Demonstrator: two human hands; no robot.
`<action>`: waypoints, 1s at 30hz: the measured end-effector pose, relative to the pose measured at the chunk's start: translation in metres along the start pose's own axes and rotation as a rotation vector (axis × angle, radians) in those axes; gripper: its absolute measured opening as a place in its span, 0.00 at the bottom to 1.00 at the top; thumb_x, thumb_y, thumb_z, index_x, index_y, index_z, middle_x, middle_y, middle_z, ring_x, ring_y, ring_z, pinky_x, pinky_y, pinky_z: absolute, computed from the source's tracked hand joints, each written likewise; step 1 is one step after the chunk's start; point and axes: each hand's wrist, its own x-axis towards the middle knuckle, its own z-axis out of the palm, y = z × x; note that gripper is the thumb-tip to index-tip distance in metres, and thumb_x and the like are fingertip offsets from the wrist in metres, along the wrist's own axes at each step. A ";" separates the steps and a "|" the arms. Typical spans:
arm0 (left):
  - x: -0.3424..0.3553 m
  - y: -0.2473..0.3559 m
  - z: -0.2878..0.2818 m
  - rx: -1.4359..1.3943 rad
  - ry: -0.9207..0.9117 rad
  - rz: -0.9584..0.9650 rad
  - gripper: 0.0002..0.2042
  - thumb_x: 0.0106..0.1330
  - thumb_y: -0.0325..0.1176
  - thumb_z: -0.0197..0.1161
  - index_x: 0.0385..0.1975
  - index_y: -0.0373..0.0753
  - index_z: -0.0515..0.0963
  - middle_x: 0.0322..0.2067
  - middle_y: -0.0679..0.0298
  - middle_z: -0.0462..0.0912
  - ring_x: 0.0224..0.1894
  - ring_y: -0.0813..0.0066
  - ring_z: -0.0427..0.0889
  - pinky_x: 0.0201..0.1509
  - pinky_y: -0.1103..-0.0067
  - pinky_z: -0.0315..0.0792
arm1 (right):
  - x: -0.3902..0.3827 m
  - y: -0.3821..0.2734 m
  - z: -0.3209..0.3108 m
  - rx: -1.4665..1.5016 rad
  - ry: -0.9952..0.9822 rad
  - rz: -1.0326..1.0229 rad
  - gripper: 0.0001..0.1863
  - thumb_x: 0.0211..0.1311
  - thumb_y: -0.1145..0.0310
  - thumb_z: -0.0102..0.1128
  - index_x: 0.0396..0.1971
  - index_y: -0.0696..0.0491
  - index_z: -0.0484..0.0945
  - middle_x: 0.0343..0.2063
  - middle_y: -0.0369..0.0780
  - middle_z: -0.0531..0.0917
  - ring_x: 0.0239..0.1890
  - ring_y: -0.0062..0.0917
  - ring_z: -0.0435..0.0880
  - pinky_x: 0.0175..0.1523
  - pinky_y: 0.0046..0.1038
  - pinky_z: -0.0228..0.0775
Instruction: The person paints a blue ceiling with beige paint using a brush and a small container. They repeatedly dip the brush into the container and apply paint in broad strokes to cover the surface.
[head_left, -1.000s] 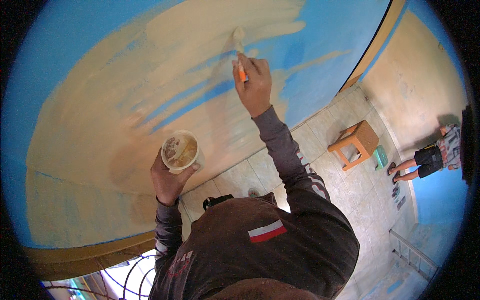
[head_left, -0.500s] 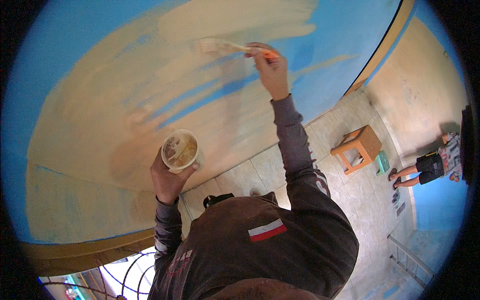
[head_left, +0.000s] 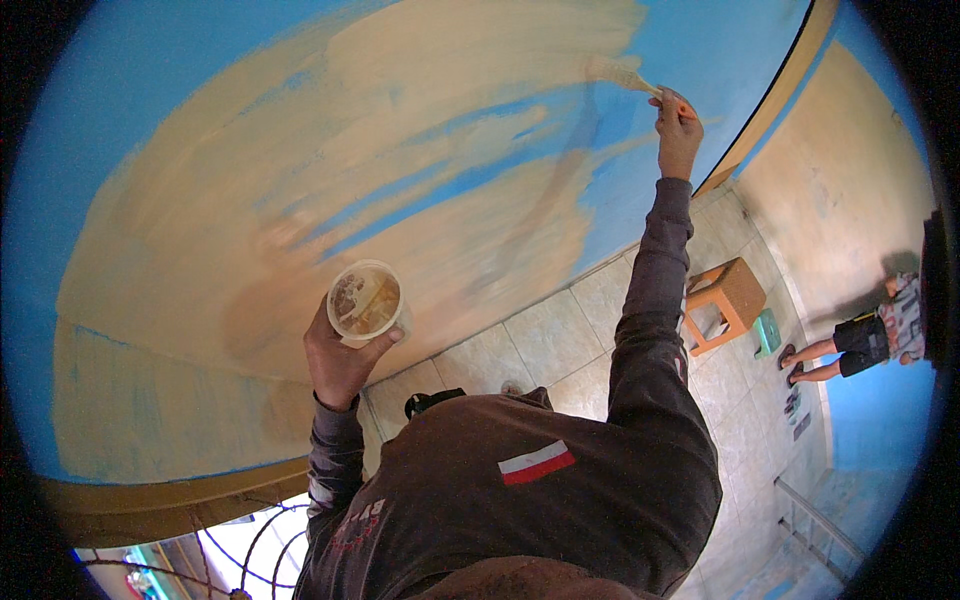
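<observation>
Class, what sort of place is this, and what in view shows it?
Most likely an indoor room with painting under way: the wall is patchy beige and blue, the right hand holds a brush, and an orange stool stands on the tiled floor.

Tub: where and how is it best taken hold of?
Grip the tub by its outer wall, probably from the near side, like the left hand: the round body suits opposed thumb and fingers, leaving the open top clear.

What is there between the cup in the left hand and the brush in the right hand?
In the head view, only the wall shows between the cup and the brush: beige paint, crossed by blue streaks.
</observation>
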 end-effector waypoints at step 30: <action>-0.003 0.002 0.008 -0.016 0.006 -0.051 0.38 0.43 0.37 0.83 0.56 0.31 0.73 0.50 0.53 0.82 0.53 0.63 0.82 0.57 0.69 0.77 | -0.020 0.021 -0.007 0.041 -0.023 0.070 0.14 0.71 0.63 0.58 0.45 0.58 0.83 0.32 0.35 0.86 0.22 0.08 0.65 0.25 0.15 0.55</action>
